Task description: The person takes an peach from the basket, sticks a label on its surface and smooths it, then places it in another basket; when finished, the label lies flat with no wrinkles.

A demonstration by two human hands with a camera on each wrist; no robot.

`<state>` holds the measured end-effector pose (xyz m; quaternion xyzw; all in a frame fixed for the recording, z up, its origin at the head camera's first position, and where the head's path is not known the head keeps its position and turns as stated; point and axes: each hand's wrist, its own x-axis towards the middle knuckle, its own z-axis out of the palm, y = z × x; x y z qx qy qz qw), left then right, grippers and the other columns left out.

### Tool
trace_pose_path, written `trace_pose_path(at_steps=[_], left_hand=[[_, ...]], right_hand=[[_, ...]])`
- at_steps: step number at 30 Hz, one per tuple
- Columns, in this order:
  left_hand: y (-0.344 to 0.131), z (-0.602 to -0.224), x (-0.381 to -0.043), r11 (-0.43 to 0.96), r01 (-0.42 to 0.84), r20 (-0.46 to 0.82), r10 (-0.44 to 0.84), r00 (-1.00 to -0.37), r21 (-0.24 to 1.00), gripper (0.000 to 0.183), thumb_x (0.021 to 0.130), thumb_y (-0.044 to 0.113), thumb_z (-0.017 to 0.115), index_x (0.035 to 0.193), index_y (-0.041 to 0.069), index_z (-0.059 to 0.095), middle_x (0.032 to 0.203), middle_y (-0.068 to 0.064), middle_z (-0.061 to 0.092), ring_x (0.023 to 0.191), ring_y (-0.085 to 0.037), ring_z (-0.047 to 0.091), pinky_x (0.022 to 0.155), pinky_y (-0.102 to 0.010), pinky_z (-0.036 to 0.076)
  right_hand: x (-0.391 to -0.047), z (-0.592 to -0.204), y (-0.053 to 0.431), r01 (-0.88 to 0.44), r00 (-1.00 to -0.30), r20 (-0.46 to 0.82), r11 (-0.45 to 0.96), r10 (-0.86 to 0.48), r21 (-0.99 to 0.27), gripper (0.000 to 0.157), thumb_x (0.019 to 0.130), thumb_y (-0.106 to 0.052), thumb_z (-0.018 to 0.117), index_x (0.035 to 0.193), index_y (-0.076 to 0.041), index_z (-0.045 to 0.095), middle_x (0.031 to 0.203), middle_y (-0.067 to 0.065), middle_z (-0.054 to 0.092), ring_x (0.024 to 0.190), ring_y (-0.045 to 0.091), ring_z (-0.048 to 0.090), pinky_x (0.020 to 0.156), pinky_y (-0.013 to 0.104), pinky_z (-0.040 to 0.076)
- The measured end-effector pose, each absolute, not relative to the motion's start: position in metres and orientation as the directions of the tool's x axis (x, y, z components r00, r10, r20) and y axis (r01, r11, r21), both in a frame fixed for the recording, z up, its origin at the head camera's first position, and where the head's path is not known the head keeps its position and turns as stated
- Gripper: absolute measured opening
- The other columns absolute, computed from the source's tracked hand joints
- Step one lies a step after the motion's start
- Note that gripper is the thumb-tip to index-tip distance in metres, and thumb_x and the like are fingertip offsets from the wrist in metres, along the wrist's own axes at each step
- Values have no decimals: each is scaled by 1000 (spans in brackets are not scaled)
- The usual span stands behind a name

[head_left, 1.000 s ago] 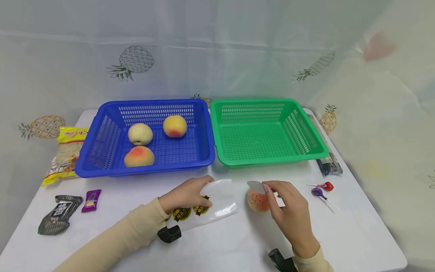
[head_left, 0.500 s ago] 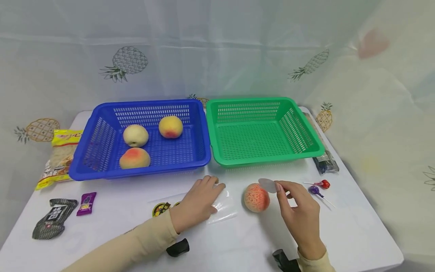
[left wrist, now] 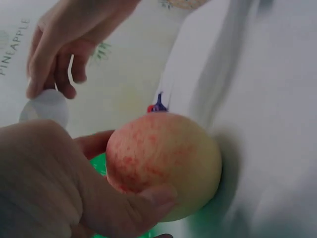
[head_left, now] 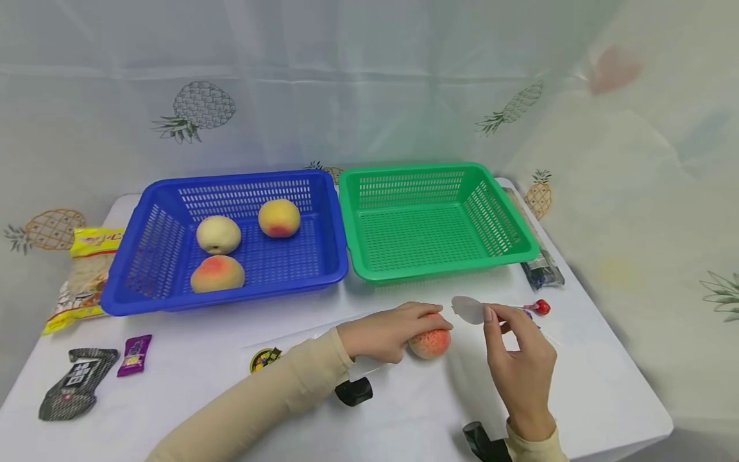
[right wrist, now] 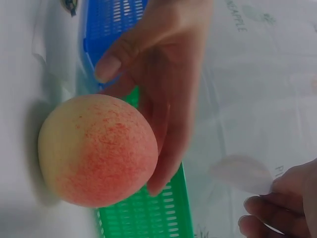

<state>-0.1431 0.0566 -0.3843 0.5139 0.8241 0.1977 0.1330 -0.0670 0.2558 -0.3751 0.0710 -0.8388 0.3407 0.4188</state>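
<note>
My left hand [head_left: 392, 330] reaches over a pink-and-cream peach [head_left: 431, 344] on the white table, fingers bent across its top. In the left wrist view, the thumb [left wrist: 161, 198] overlaps the near side of that peach [left wrist: 168, 158], with a finger behind it. To the right, my right hand [head_left: 522, 366] pinches a thin, translucent oval piece [head_left: 467, 310] between thumb and fingertips, held up off the table. A clear plastic bag with a black-and-yellow round print [head_left: 264, 359] lies flat, mostly hidden under the left forearm.
Behind the hands stand a blue basket [head_left: 225, 298] holding three peaches and an empty green basket [head_left: 439, 273]. A yellow snack bag [head_left: 86, 276], a purple packet [head_left: 135, 355] and a dark packet [head_left: 79, 385] lie left; a red lollipop [head_left: 541, 307] lies right.
My left hand has moved right from the plastic bag onto the peach. My right hand has moved a little right with the oval piece, away from the peach. The head view has shifted slightly.
</note>
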Motion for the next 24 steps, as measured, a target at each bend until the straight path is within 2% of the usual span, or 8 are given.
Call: trace_pose_path(at_steps=[3, 5, 8, 11, 14, 17, 21, 24], left_hand=[[59, -384, -146, 407, 816, 0, 895, -446, 410, 76, 64, -3, 66, 128, 29, 41, 120, 0, 42, 111, -12, 39, 85, -20, 40], [59, -383, -148, 439, 806, 1, 878, -478, 397, 67, 66, 9, 72, 124, 28, 45, 105, 1, 42, 97, -11, 41, 76, -18, 40], [59, -385, -149, 495, 748, -33, 842, -538, 442, 62, 64, 26, 77, 119, 27, 49, 97, 3, 39, 88, -9, 39, 69, -18, 38], [61, -391, -151, 512, 684, -68, 823, -564, 520, 63, 63, 37, 77, 116, 21, 46, 102, 4, 39, 95, -9, 39, 77, -19, 40], [65, -400, -151, 471, 608, -94, 832, -547, 639, 66, 65, 35, 76, 116, 16, 38, 108, 2, 44, 102, -8, 43, 85, -19, 40], [69, -407, -147, 461, 513, -127, 820, -558, 724, 75, 65, 39, 75, 124, 18, 33, 112, 4, 45, 102, -5, 45, 83, -19, 41], [64, -405, -136, 493, 359, -154, 732, -663, 793, 75, 60, 53, 73, 124, 31, 40, 108, 8, 43, 92, -3, 49, 72, -20, 44], [53, -394, -127, 414, 146, -181, 652, -736, 899, 64, 59, 55, 73, 113, 34, 45, 105, 7, 45, 86, -6, 54, 70, -23, 46]], right_hand=[[-66, -376, 257, -396, -653, 736, 748, 179, -533, 14, 73, 2, 67, 86, -2, 68, 77, 8, 63, 67, 4, 50, 64, 11, 39], [-65, -376, 257, -378, -670, 719, 748, 186, -546, 14, 73, 1, 68, 87, -3, 68, 78, 7, 64, 67, 3, 50, 64, 11, 39], [-65, -376, 258, -359, -683, 704, 749, 195, -557, 14, 73, 1, 67, 87, -3, 68, 80, 7, 65, 67, 2, 50, 65, 10, 38], [-64, -377, 259, -349, -685, 700, 753, 201, -558, 15, 74, 0, 67, 88, -4, 68, 81, 7, 65, 68, 2, 50, 65, 9, 38], [-65, -377, 261, -343, -687, 697, 753, 206, -561, 16, 74, 0, 68, 89, -4, 68, 81, 7, 65, 69, 1, 51, 67, 8, 38], [-64, -379, 262, -335, -687, 693, 751, 219, -569, 16, 74, 0, 68, 89, -4, 68, 82, 8, 66, 72, -2, 54, 70, 6, 40], [-65, -377, 261, -369, -676, 702, 722, 223, -585, 18, 74, 2, 66, 92, -4, 69, 86, 12, 67, 81, -3, 58, 75, 7, 43], [-65, -372, 257, -426, -651, 728, 691, 215, -584, 20, 75, 4, 65, 94, -3, 68, 88, 13, 67, 84, 1, 61, 76, 9, 44]])
